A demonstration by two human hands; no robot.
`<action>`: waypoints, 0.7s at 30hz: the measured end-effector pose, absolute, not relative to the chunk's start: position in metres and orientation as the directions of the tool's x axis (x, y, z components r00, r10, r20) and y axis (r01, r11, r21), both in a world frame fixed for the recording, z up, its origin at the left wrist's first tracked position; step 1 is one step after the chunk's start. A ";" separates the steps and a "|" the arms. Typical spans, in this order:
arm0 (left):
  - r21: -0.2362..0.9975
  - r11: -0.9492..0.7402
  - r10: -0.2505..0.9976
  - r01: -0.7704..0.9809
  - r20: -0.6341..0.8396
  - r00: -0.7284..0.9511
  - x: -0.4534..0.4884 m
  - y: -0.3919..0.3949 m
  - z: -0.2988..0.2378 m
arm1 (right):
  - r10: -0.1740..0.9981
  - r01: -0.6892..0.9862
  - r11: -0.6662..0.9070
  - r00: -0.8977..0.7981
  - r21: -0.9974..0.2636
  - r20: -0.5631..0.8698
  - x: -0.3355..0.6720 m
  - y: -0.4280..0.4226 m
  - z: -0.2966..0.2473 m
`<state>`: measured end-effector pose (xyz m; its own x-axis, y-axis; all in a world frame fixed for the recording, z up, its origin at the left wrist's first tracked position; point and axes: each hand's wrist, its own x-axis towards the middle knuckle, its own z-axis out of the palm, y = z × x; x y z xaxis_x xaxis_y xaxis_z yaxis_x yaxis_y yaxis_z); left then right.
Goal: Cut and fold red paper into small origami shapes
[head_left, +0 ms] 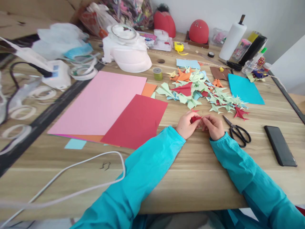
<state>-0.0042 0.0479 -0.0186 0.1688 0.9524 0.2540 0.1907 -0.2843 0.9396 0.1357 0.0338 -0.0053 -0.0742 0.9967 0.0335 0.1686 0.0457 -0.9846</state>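
Note:
Between my two hands is a small folded red paper piece [195, 119], partly hidden by my fingers. My left hand [187, 124] is closed around its body. At its right end, the fingertips of my right hand [213, 125] pinch the tip. Just beyond my hands lies a heap of folded paper figures [195, 86] in pale green, blue, orange and red. A single red folded figure [241, 113] rests at the near right of that heap. Black-handled scissors [238, 131] lie right beside my right hand, blades pointing away.
Red paper [137, 122] and a large pink sheet [102, 101] are stacked at the left. A white cable [95, 156] loops across the front left. A phone [280, 145] lies at the right, turquoise paper [245, 89] behind it. A thread spool [157, 74] stands behind the pink sheet.

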 end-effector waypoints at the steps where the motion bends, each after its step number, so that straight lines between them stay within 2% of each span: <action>1: 0.937 -0.287 0.952 0.199 0.255 0.169 -0.004 0.047 -0.018 | 0.996 0.167 0.053 -0.083 -0.985 0.040 0.135 0.034 -0.005; 11: 0.952 -0.257 0.962 0.163 0.238 0.131 -0.005 0.045 -0.013 | 0.998 0.206 0.047 -0.051 -0.977 0.037 0.136 0.035 -0.008; 16: 0.970 -0.244 0.960 0.000 0.241 0.143 -0.004 0.043 -0.013 | 0.999 0.245 0.043 -0.026 -0.968 0.038 0.138 0.034 -0.008; 21: 0.965 -0.199 0.950 -0.172 0.233 0.209 -0.002 0.043 -0.018 | 0.989 0.268 0.135 -0.096 -0.954 0.113 0.139 0.033 -0.012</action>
<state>-0.0018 0.0430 -0.0179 0.2092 0.9496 0.2333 -0.1723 -0.1990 0.9647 0.1390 0.0329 -0.0117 -0.0959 0.9890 0.1129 0.2685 0.1349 -0.9538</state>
